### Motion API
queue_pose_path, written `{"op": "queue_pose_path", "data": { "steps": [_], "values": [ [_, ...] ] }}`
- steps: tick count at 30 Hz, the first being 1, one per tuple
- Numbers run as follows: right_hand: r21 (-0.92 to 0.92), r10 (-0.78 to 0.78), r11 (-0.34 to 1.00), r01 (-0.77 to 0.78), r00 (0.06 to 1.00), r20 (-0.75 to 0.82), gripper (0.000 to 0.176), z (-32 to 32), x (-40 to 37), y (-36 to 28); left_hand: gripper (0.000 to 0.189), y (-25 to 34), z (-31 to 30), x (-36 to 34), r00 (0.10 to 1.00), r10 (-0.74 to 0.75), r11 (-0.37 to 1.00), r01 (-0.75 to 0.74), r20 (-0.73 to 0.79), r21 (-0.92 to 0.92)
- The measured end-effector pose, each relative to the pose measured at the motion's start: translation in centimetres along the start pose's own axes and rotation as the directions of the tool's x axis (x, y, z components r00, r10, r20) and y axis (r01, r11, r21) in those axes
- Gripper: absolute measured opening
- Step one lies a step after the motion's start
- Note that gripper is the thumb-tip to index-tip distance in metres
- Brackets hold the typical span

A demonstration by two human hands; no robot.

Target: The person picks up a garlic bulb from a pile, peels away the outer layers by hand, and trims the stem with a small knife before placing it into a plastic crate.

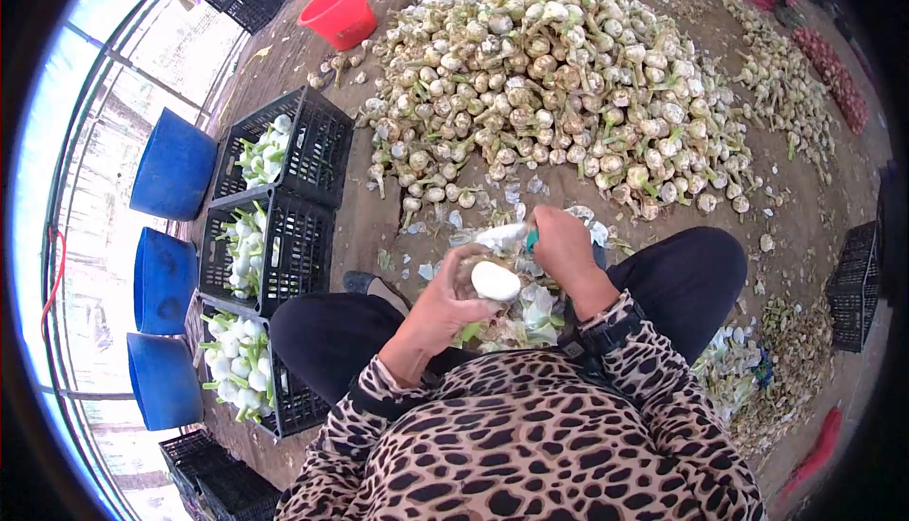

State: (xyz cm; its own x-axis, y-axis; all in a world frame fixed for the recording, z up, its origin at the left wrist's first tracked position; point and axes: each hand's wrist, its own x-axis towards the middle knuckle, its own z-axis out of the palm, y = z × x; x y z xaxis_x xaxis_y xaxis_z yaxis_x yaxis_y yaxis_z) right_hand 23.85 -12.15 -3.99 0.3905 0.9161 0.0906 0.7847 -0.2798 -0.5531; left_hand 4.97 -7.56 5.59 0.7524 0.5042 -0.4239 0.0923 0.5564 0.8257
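Note:
My left hand [445,296] is closed around a smooth white garlic bulb [495,282], its pale round side turned up between thumb and fingers. Just right of it, my right hand [565,254] grips a knife by its teal handle [532,239]. A whitish, blurred shape beside that fist may be its blade; the motion smears it. Below both hands, between my knees, lie loose garlic skins [538,311] and green scraps. Beyond them rises a large heap of untrimmed garlic bulbs [559,76] with stems and dirty outer skins.
On my left stand black crates [317,147] holding cleaned garlic [237,360] with green stems. Blue tubs [173,166] line the wall behind them. A red bucket [339,15] sits by the heap. To the right are a black crate [854,284] and a waste pile [800,360].

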Motion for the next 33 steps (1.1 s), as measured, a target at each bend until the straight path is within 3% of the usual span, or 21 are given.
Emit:
{"op": "queue_pose_path", "data": {
  "steps": [2, 5, 8, 12, 13, 14, 15, 17, 18, 19, 20, 21, 22, 23, 24, 25, 27, 28, 29, 31, 33],
  "values": [
    [-0.010, -0.018, 1.000, 0.019, 0.998, 0.066, 0.020, -0.2, -0.4, 0.1, 0.073, 0.0, -0.6, 0.4, 0.981, 0.190, 0.976, -0.184, -0.036, 0.114],
    [0.240, -0.115, 0.968, 0.075, 0.981, 0.156, 0.025, -1.2, -0.5, -0.6, 0.069, -0.1, -1.6, 1.2, 0.928, 0.368, 0.906, -0.343, -0.063, 0.250],
    [0.520, -0.144, 0.846, 0.115, 0.990, 0.016, 0.023, -3.6, -0.4, -2.7, 0.066, -0.9, -2.0, 2.0, 0.869, 0.486, 0.840, -0.436, -0.093, 0.323],
    [0.735, -0.087, 0.676, 0.056, 0.996, 0.004, 0.022, -5.2, -1.1, -5.6, 0.071, -1.5, -2.8, 2.6, 0.893, 0.434, 0.883, -0.394, -0.122, 0.256],
    [0.783, -0.080, 0.620, 0.048, 0.997, 0.003, 0.023, -4.6, -1.0, -7.3, 0.072, -2.1, -3.1, 2.9, 0.866, 0.491, 0.804, -0.409, -0.094, 0.432],
    [0.684, -0.176, 0.715, 0.142, 0.984, -0.020, 0.027, -3.5, -0.9, -7.9, 0.075, -3.4, -4.3, 3.0, 0.854, 0.513, 0.657, -0.323, -0.089, 0.681],
    [0.571, -0.277, 0.782, 0.249, 0.960, -0.039, 0.031, -2.6, -0.9, -7.4, 0.074, -3.0, -3.8, 2.6, 0.868, 0.467, 0.690, -0.239, -0.167, 0.683],
    [0.623, -0.220, 0.767, 0.153, 0.975, 0.031, 0.031, -0.4, -0.9, -6.1, 0.070, -5.0, -5.3, 3.5, 0.907, 0.347, 0.801, -0.153, -0.240, 0.579],
    [0.686, -0.149, 0.725, 0.059, 0.986, 0.073, 0.030, -0.4, -0.7, -6.3, 0.070, -5.5, -6.0, 3.6, 0.905, 0.373, 0.845, -0.238, -0.207, 0.479],
    [0.735, -0.070, 0.677, -0.044, 0.990, 0.123, 0.029, -0.5, -0.5, -6.5, 0.062, -5.4, -6.5, 3.3, 0.872, 0.428, 0.821, -0.264, -0.238, 0.507],
    [0.764, -0.055, 0.640, -0.083, 0.987, 0.153, 0.027, -0.2, 0.0, -6.5, 0.056, -5.2, -7.1, 3.0, 0.910, 0.260, 0.964, -0.226, -0.324, 0.138],
    [0.788, -0.032, 0.602, -0.127, 0.983, 0.183, 0.024, -0.1, 0.4, -6.4, 0.050, -4.6, -7.4, 2.4, 0.943, 0.071, 0.953, -0.161, -0.326, -0.256],
    [0.807, -0.001, 0.565, -0.174, 0.978, 0.211, 0.022, 0.0, 0.5, -6.4, 0.045, -4.4, -8.3, 2.1, 0.883, 0.071, 0.939, -0.216, -0.464, -0.268],
    [0.770, -0.055, 0.615, -0.172, 0.964, 0.259, 0.019, 1.0, 0.7, -6.0, 0.039, -4.3, -9.5, 2.0, 0.813, 0.052, 0.926, -0.257, -0.581, -0.277],
    [0.725, -0.078, 0.667, -0.174, 0.951, 0.300, 0.016, 3.0, 1.0, -4.7, 0.034, -4.4, -11.8, 1.5, 0.765, 0.252, 0.932, -0.356, -0.593, -0.063],
    [0.669, -0.072, 0.721, -0.183, 0.940, 0.335, 0.014, 4.7, 0.9, -2.6, 0.020, -4.8, -15.7, 0.7, 0.788, 0.053, 0.739, -0.444, -0.613, -0.507],
    [0.495, -0.166, 0.869, 0.000, 0.942, 0.291, 0.020, 7.8, -0.1, -0.8, 0.020, 1.4, -18.8, -2.6, 0.656, 0.283, 0.827, -0.536, -0.700, -0.169],
    [0.444, -0.172, 0.896, -0.015, 0.910, 0.378, 0.026, 8.0, -0.6, -0.7, 0.022, 3.4, -21.5, -3.2, 0.601, 0.380, 0.481, -0.778, -0.704, -0.405],
    [0.382, -0.133, 0.921, -0.081, 0.855, 0.501, 0.027, 8.1, -0.5, -1.2, 0.025, 7.2, -21.0, -4.5, 0.397, 0.385, 0.473, -0.860, -0.833, -0.191],
    [0.405, -0.130, 0.898, -0.174, 0.773, 0.621, 0.027, 9.4, -0.7, -1.2, 0.024, 9.5, -21.6, -5.9, 0.431, 0.294, 0.489, -0.835, -0.853, -0.254],
    [0.378, -0.117, 0.910, -0.169, 0.771, 0.626, 0.025, 10.8, -0.7, -0.6, 0.021, 6.0, -20.9, -4.3, 0.517, 0.319, 0.625, -0.745, -0.795, -0.233]
  ]
}}
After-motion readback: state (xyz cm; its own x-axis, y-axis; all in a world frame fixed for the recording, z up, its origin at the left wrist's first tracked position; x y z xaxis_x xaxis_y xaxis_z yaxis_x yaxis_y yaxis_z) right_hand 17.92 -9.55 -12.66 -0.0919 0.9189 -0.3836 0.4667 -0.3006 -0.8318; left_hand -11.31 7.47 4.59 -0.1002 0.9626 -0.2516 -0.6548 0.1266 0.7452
